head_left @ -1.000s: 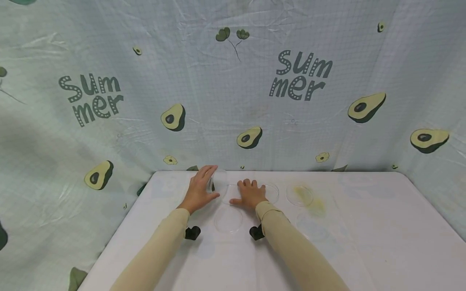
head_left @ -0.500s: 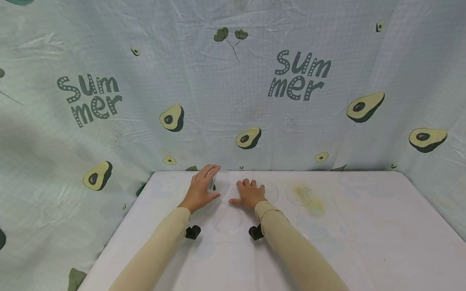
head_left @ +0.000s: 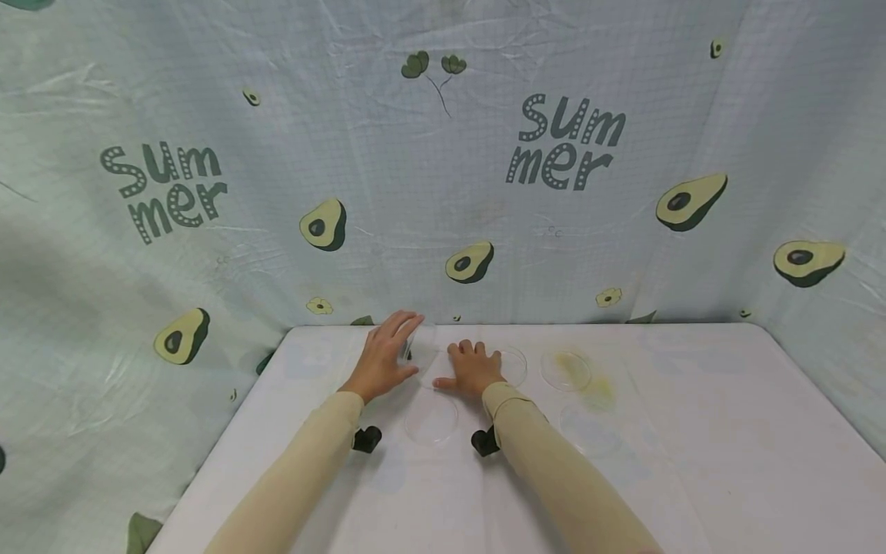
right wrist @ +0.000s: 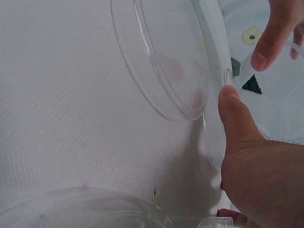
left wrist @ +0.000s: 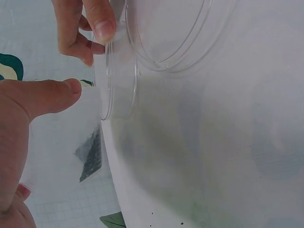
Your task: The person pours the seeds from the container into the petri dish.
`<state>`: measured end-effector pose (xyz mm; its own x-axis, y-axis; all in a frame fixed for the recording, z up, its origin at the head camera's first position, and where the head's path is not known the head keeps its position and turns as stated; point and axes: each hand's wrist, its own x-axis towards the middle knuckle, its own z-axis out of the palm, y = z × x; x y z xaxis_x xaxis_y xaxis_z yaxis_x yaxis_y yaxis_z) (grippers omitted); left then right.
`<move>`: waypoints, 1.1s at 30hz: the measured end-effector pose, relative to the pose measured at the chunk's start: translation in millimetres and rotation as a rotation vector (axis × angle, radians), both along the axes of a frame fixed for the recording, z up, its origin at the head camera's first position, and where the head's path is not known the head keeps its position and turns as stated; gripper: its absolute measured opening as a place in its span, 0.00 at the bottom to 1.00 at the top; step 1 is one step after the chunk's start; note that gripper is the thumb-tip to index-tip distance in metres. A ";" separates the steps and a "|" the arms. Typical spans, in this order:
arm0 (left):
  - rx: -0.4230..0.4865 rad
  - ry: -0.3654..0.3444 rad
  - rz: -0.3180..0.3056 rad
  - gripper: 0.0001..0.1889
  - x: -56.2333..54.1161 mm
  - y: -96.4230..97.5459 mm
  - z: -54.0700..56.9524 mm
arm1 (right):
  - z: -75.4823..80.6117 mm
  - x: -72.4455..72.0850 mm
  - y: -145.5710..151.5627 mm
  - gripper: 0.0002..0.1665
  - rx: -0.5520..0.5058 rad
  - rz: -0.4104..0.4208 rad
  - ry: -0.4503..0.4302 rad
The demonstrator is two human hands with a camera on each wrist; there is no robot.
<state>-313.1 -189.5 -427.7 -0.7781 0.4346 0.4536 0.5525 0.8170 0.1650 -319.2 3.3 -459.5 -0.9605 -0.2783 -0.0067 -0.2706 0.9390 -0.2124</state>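
In the head view my left hand (head_left: 381,362) holds a clear, round petri dish part (head_left: 421,343) on edge between its thumb and fingers, tilted above the table. A dark triangular patch shows at it. Beside it, my right hand (head_left: 474,368) rests with spread fingers over a clear petri dish (left wrist: 124,88) lying on the table, its thumb and fingertips at the rim. The right wrist view has my right thumb (right wrist: 233,111) at that dish's edge, with the left thumb (right wrist: 266,54) just beyond. Another clear dish (head_left: 515,366) lies directly right of my right hand.
A clear dish (head_left: 431,421) lies nearer, between the forearms. Farther right sits another clear dish (head_left: 566,372) by a yellow stain on the white table (head_left: 706,431). The patterned curtain (head_left: 388,154) hangs right behind the table's back edge. Black wrist mounts (head_left: 486,442) sit under both wrists.
The left hand's fingertips and the upright dish part have shifted slightly right, toward the right hand. The right hand stays at its dish. The head view has turned a little.
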 end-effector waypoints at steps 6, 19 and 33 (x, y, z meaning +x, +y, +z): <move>-0.033 -0.045 0.026 0.50 0.0 3.1 1.8 | 0.0 0.2 0.1 0.47 -0.006 0.003 0.006; -0.052 -0.010 -0.004 0.50 -2.1 4.9 0.3 | 1.1 1.3 1.7 0.47 -0.007 0.011 0.002; -0.082 0.007 -0.017 0.51 -3.0 5.8 1.6 | -0.1 -0.7 1.1 0.48 0.002 0.006 0.003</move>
<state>-316.1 -183.6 -426.0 -0.7672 0.4838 0.4211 0.5673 0.8181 0.0937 -319.8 4.4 -459.6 -0.9587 -0.2844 -0.0045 -0.2771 0.9376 -0.2102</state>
